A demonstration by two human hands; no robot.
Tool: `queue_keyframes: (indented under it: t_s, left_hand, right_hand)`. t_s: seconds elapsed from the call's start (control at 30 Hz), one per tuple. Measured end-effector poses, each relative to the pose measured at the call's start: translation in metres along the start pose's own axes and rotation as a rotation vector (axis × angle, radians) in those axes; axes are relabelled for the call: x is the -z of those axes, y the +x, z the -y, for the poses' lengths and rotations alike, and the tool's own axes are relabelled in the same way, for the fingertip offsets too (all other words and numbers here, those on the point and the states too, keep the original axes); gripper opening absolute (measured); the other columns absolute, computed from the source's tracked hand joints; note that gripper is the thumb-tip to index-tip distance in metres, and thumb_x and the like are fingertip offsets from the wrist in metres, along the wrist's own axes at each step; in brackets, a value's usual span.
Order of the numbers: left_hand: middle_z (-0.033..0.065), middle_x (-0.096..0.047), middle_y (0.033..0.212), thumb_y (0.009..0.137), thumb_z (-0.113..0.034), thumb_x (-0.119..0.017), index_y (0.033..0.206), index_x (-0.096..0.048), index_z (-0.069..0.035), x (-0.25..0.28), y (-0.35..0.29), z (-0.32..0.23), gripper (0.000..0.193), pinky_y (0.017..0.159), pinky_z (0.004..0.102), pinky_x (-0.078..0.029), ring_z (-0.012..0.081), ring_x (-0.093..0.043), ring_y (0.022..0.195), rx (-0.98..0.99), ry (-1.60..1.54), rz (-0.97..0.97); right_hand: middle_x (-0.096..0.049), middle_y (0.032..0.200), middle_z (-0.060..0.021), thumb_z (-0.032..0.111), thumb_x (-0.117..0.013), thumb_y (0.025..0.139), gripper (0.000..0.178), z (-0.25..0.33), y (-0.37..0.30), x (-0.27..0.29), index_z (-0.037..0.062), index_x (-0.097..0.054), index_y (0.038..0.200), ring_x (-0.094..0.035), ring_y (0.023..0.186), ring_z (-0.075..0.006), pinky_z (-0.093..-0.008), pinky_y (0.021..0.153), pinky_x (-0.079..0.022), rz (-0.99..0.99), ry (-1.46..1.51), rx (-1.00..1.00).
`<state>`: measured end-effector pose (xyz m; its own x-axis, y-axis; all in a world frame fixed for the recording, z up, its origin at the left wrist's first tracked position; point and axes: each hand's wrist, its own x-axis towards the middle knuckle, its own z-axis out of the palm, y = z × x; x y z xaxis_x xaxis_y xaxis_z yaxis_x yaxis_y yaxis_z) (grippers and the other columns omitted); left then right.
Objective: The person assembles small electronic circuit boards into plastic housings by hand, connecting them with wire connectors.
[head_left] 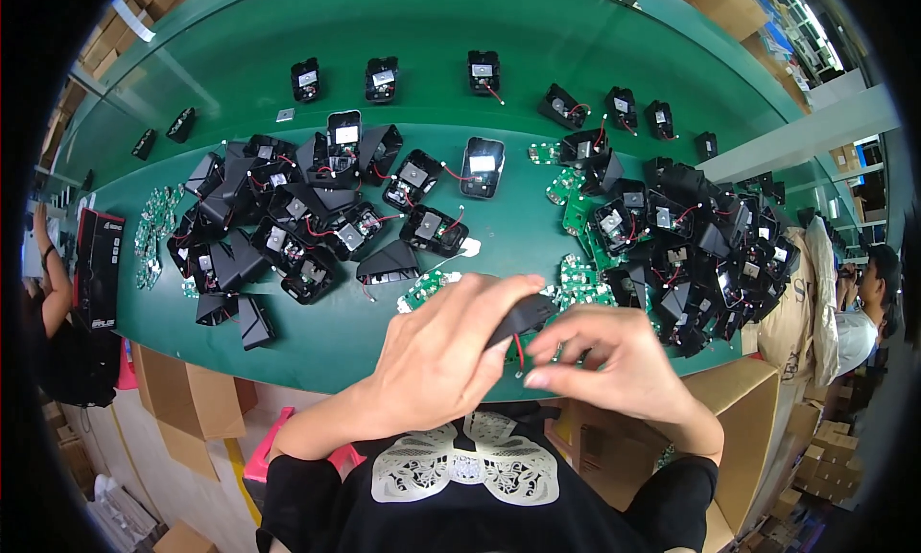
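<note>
My left hand (446,337) is wrapped round a black plastic housing (523,320) above the front of the green table. From the housing's underside hangs a short red wire (520,350) with a small light plug at its end. Beside the wire is my right hand (614,356), fingers curled, with a gap between thumb and forefinger; I see nothing held in it. Green circuit boards (429,287) lie just beyond my left hand, and more green boards (582,282) lie beyond my right. The housing's far side is hidden by my fingers.
Heaps of black housings with red wires stand at left (288,208) and right (720,236). Single housings (381,80) line the back strip. Small green boards (158,229) lie far left, near a black box (99,270). Cardboard boxes (197,400) stand below the front edge. Other people are at both sides.
</note>
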<state>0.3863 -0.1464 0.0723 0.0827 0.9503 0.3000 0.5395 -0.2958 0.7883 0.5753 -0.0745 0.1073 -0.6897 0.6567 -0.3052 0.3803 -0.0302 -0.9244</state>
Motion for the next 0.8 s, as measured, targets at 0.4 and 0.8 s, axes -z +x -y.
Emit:
queue_keyframes:
  t_s: [0.4, 0.8]
  left_hand:
    - [0.0111, -0.054, 0.094, 0.056, -0.011, -0.061, 0.118, -0.053, -0.009, -0.006, 0.001, -0.014, 0.062, 0.048, 0.0318, -0.046, 0.0255, -0.056, 0.07, -0.148, 0.385, -0.092]
    - [0.0254, -0.034, 0.126, 0.085, -0.003, -0.042, 0.135, -0.011, 0.0, 0.008, -0.004, -0.011, 0.059, 0.1, 0.039, -0.029, 0.0342, -0.038, 0.12, 0.312, -0.65, 0.31]
  right_hand:
    - [-0.064, 0.067, -0.0059, 0.013, -0.072, 0.073, 0.013, 0.005, 0.0, -0.008, 0.0023, -0.067, 0.077, -0.059, 0.055, -0.009, -0.0236, 0.045, -0.042, -0.013, -0.203, 0.049]
    - [-0.062, 0.081, -0.0049, 0.0, -0.068, 0.072, 0.014, 0.001, 0.003, -0.002, 0.0017, -0.067, 0.085, -0.059, 0.07, -0.0147, -0.0267, 0.057, -0.046, -0.127, -0.311, 0.404]
